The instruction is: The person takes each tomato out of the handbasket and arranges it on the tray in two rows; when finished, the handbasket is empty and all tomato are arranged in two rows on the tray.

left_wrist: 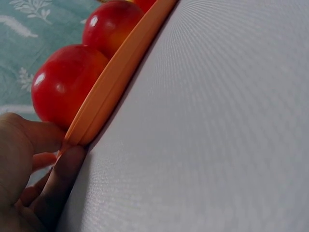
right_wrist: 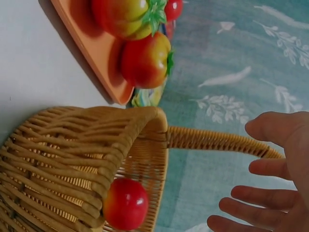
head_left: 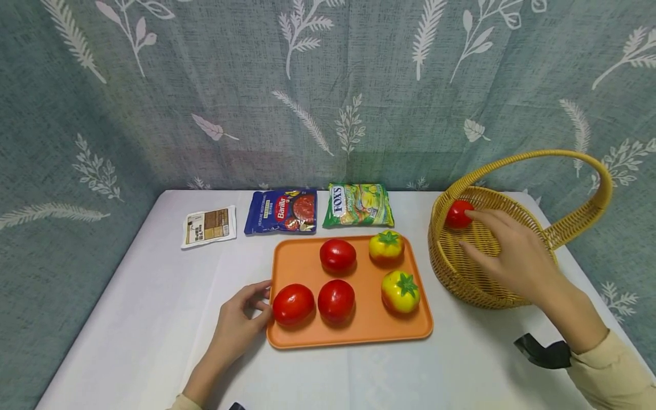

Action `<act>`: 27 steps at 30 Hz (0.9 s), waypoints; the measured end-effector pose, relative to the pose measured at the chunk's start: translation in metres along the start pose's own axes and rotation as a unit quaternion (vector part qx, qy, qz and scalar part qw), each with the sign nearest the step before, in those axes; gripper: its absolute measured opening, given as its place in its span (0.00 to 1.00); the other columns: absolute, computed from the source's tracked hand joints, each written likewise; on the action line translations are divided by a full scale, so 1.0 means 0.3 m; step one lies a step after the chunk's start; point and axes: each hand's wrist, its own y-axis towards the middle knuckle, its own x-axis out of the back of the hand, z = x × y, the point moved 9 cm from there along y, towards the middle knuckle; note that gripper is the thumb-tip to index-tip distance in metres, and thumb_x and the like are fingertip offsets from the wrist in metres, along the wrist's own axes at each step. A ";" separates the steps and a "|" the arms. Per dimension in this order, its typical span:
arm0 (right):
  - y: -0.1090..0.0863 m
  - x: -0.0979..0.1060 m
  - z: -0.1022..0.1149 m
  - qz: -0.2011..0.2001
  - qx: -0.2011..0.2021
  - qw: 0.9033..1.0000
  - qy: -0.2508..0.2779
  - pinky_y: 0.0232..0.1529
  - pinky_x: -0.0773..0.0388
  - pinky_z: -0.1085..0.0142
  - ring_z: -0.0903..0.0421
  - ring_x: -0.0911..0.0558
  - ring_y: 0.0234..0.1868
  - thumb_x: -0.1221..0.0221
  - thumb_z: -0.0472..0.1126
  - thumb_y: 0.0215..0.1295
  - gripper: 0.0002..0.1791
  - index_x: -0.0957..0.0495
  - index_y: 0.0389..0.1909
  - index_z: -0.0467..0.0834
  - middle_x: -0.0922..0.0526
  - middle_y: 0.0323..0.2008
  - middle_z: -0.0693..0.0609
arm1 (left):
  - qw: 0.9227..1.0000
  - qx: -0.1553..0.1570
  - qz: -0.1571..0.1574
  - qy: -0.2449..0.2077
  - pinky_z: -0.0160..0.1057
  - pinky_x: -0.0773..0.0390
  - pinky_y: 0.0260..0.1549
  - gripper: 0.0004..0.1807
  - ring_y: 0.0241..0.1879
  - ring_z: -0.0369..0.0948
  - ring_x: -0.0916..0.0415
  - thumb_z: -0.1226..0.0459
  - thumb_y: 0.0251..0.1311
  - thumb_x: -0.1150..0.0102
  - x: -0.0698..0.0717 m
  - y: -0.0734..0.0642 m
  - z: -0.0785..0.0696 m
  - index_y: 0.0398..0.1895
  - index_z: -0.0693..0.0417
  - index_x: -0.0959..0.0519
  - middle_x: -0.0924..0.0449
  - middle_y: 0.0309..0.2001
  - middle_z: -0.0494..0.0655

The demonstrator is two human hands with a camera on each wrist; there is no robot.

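Note:
My left hand (head_left: 241,316) pinches the left rim of an orange tray (head_left: 353,337), with thumb and fingers at its edge in the left wrist view. On the tray lie three smooth red tomatoes (head_left: 336,300) and two yellow-red tomatoes (head_left: 401,291) topped with green star-shaped leaves. Over the wicker basket (head_left: 453,279) on the right, my right hand (head_left: 517,256) is spread with nothing in its fingers. One red tomato (right_wrist: 126,204) sits inside the basket, near its wall; in the head view it shows just beyond the fingertips.
Behind the tray lie a blue Barilla pouch (head_left: 282,212), a green Fox's candy bag (head_left: 359,205) and a small white-and-brown packet (head_left: 209,226). The basket's tall handle (head_left: 543,154) arches up at the right. A leaf-patterned green curtain (head_left: 328,114) hangs behind the white table (head_left: 154,319).

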 end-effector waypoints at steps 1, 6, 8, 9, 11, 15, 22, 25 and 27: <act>0.005 -0.004 -0.007 0.005 -0.005 1.000 0.001 0.49 0.26 0.42 0.38 0.21 0.52 0.28 0.37 0.52 0.30 0.23 0.57 0.34 0.20 0.52 0.38 | 1.000 -0.001 -0.001 0.000 0.31 0.21 0.40 0.30 0.35 0.37 0.21 0.76 0.51 0.33 0.001 0.000 0.001 0.60 0.54 0.21 0.18 0.44 0.47; 0.030 -0.029 -0.060 0.025 -0.025 0.999 -0.004 0.47 0.27 0.40 0.36 0.21 0.51 0.29 0.38 0.55 0.29 0.23 0.57 0.34 0.19 0.51 0.36 | 1.000 -0.004 0.000 -0.007 0.31 0.21 0.40 0.30 0.35 0.37 0.21 0.77 0.51 0.33 0.002 0.001 0.004 0.60 0.55 0.21 0.18 0.44 0.47; 0.041 -0.028 -0.076 0.026 -0.029 0.999 -0.003 0.45 0.27 0.40 0.36 0.21 0.49 0.29 0.37 0.55 0.27 0.22 0.56 0.34 0.19 0.50 0.36 | 1.000 -0.004 0.003 -0.011 0.31 0.21 0.40 0.30 0.35 0.38 0.21 0.77 0.51 0.33 0.000 0.001 0.004 0.60 0.55 0.21 0.18 0.44 0.47; 0.047 -0.024 -0.081 0.023 -0.029 0.999 -0.004 0.43 0.26 0.41 0.37 0.21 0.48 0.29 0.37 0.54 0.27 0.22 0.55 0.34 0.19 0.50 0.36 | 1.000 -0.004 0.004 -0.012 0.31 0.21 0.40 0.30 0.35 0.38 0.21 0.77 0.51 0.33 0.000 0.001 0.004 0.60 0.55 0.21 0.18 0.44 0.47; 0.058 -0.013 -0.087 0.020 -0.029 0.999 -0.003 0.41 0.25 0.42 0.39 0.20 0.47 0.29 0.37 0.55 0.26 0.22 0.56 0.35 0.18 0.50 0.37 | 1.000 -0.003 0.005 -0.012 0.31 0.21 0.40 0.30 0.35 0.37 0.21 0.76 0.51 0.33 -0.002 0.001 0.004 0.60 0.54 0.21 0.18 0.44 0.47; 0.081 0.000 -0.099 0.025 -0.035 0.999 -0.007 0.37 0.23 0.44 0.40 0.19 0.43 0.31 0.39 0.58 0.26 0.22 0.58 0.38 0.18 0.52 0.38 | 1.000 -0.003 0.005 -0.007 0.30 0.22 0.42 0.29 0.35 0.37 0.21 0.76 0.51 0.33 -0.002 0.001 0.004 0.60 0.54 0.21 0.18 0.44 0.46; 0.124 -0.022 -0.161 0.078 -0.075 0.994 -0.010 0.53 0.33 0.34 0.30 0.26 0.58 0.34 0.45 0.64 0.26 0.22 0.60 0.37 0.22 0.58 0.34 | 1.000 -0.004 0.004 -0.005 0.30 0.22 0.44 0.29 0.35 0.37 0.22 0.75 0.51 0.32 0.000 0.000 0.004 0.60 0.54 0.21 0.18 0.44 0.45; 0.137 -0.046 -0.193 0.107 -0.092 0.990 -0.008 0.54 0.34 0.34 0.30 0.27 0.59 0.36 0.48 0.66 0.26 0.23 0.61 0.38 0.24 0.60 0.35 | 1.000 -0.002 0.006 -0.006 0.30 0.22 0.44 0.30 0.35 0.36 0.22 0.75 0.51 0.32 -0.002 0.000 0.007 0.60 0.53 0.21 0.18 0.44 0.45; 0.141 -0.067 -0.214 0.134 -0.105 0.985 -0.004 0.54 0.34 0.34 0.30 0.28 0.60 0.36 0.49 0.67 0.27 0.24 0.62 0.39 0.25 0.61 0.35 | 1.000 0.000 0.007 -0.006 0.30 0.23 0.45 0.30 0.35 0.36 0.22 0.75 0.51 0.32 -0.003 0.000 0.008 0.61 0.53 0.21 0.18 0.44 0.45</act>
